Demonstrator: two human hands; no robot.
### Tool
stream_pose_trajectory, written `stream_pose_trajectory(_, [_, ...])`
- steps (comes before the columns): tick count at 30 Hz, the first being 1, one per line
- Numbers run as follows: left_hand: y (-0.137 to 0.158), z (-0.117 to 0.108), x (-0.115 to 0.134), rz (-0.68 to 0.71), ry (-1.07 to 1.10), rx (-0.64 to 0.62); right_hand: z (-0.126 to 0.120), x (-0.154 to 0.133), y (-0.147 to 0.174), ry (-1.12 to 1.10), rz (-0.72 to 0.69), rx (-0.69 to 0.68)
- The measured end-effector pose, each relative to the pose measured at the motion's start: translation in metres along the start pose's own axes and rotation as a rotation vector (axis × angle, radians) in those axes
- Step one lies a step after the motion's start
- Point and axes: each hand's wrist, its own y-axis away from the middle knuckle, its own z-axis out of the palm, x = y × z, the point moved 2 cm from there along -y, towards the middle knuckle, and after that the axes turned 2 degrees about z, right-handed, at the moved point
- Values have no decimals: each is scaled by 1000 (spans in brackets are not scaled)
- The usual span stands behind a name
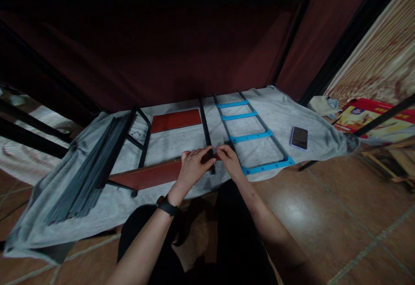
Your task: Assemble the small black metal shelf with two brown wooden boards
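Observation:
My left hand (196, 164), with a dark watch at the wrist, is closed at the near end of a black metal bar (205, 129), its thumb and fingers about the bar. Against that bar ends a long reddish-brown board (152, 176), standing on edge. From the other side my right hand (229, 160) pinches close to the bar; anything between its fingertips is too small to make out. A second reddish-brown board (176, 120) lies farther back. At the left, a black tube frame (144, 146) meets the long board.
Grey cloth (168, 148) covers the work surface. Several grey tubes (87, 172) lie bundled at the left. Right of my hands is a ladder-like frame with blue crosspieces (251, 138), then a phone (298, 138). A red and yellow box (372, 118) sits at far right.

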Motion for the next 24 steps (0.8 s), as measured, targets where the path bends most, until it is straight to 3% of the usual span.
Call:
stream_pose_trajectory(7, [-1, 3, -4, -5, -21, -2, -3, -7, -3, 272, -71, -11])
stream_pose_trajectory(11, [-1, 5, -6, 11, -18, 15, -3, -6, -2, 152, -25, -3])
stream_pose_trajectory(14, [-1, 4, -6, 14, -20, 10, -1, -6, -2, 117, -76, -30])
stream_pose_trajectory(24, [-1, 3, -3, 14, -63, 0, 3, -12, -7, 488, -185, -15])
